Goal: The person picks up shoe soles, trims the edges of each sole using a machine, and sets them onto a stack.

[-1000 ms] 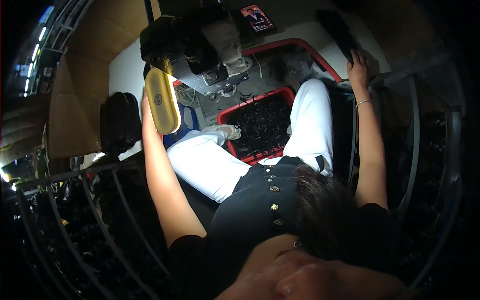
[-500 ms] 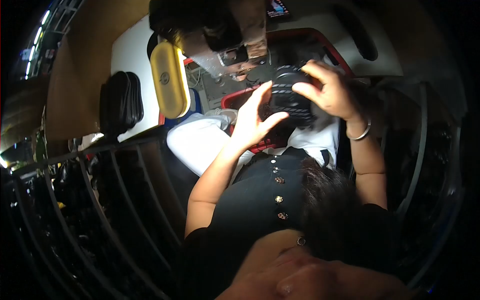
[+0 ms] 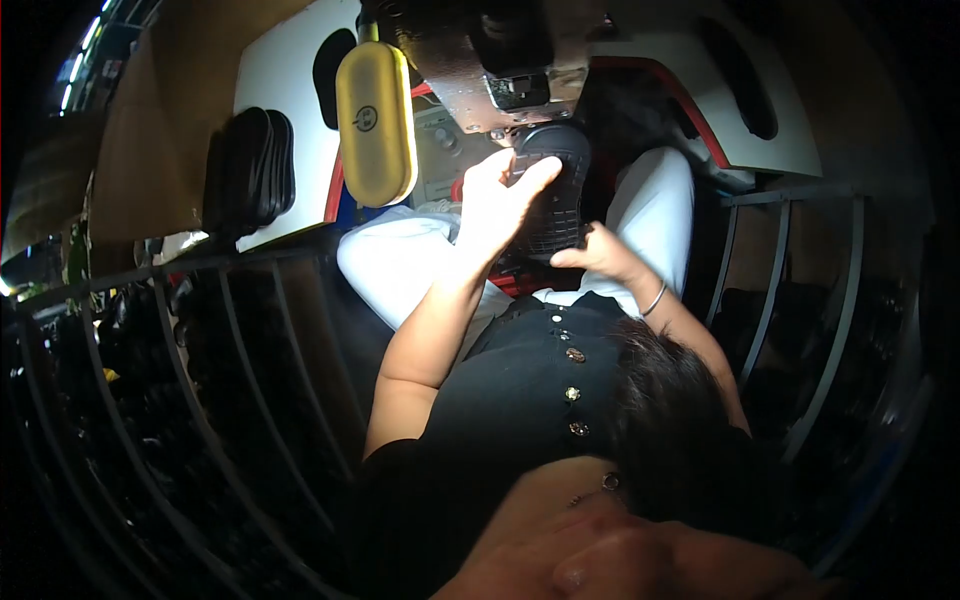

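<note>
While the white worktop point(image 3: 285, 75) spreads from about ten to two o'clock, the dark machine point(image 3: 460, 60) juts in at twelve. My white-clad legs point(image 3: 655, 205) flank a black sole point(image 3: 555, 200), held upright just below the machine. At ten o'clock from it hangs a lit yellow lamp point(image 3: 376, 125), with a stack of dark soles point(image 3: 262, 170) at nine. My left hand point(image 3: 495, 205) grips the sole's nine-o'clock side; my right hand point(image 3: 605, 255) curls by its five-o'clock end, but I cannot tell whether it grips.
</note>
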The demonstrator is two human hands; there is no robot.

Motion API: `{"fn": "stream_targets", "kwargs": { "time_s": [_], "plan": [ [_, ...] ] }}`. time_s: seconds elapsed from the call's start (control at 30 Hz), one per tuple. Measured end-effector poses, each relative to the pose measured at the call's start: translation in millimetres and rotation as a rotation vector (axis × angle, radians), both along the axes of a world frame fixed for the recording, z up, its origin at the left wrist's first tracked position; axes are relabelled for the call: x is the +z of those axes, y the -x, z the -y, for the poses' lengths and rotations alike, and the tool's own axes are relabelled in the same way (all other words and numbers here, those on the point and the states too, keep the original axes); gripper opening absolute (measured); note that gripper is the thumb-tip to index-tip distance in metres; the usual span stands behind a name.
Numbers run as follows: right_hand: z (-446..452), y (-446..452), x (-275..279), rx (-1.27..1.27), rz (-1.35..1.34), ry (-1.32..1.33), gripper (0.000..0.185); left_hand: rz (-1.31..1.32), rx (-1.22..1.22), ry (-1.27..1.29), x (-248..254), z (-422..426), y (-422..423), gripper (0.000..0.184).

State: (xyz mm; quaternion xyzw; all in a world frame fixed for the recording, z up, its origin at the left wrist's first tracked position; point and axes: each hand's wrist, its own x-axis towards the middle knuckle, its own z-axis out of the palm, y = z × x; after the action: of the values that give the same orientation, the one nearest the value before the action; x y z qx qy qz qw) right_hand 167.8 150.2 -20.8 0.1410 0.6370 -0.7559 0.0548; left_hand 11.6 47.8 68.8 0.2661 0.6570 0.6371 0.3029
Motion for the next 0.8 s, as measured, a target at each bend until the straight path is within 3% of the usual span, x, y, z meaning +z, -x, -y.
{"fn": "stream_targets", "kwargs": {
  "time_s": [0.03, 0.2, 0.27, 0.33, 0.47, 0.6, 0.73, 0.8],
  "plan": [
    [9, -5, -9, -0.061, 0.014, -0.003, 0.031, 0.122, 0.000, -0.060, 3, 0, 0, 0.023],
    [-18, -37, -41, -0.172, 0.130, -0.147, 0.033, 0.182, 0.028, -0.140, -17, 11, -1, 0.025],
    [-50, -53, -23, -0.326, 0.210, -0.088, 0.036, 0.232, 0.052, -0.186, -25, 13, 1, 0.025],
    [-79, -54, 8, -0.467, 0.024, -0.117, 0.038, 0.174, 0.018, -0.189, -23, 13, 6, 0.025],
    [-133, -42, 63, -0.479, -0.162, -0.559, 0.040, 0.096, -0.018, -0.151, -22, 16, 11, 0.029],
    [-142, -9, 111, -0.493, -0.232, -0.835, 0.043, 0.134, 0.008, -0.145, -13, 30, 16, 0.034],
    [-120, 18, 123, -0.381, -0.256, -0.921, 0.044, 0.186, 0.067, -0.131, -23, 59, 36, 0.033],
    [-102, 27, 112, -0.400, -0.259, -0.762, 0.044, 0.097, 0.089, -0.146, -30, 73, 49, 0.031]
  ]
}}
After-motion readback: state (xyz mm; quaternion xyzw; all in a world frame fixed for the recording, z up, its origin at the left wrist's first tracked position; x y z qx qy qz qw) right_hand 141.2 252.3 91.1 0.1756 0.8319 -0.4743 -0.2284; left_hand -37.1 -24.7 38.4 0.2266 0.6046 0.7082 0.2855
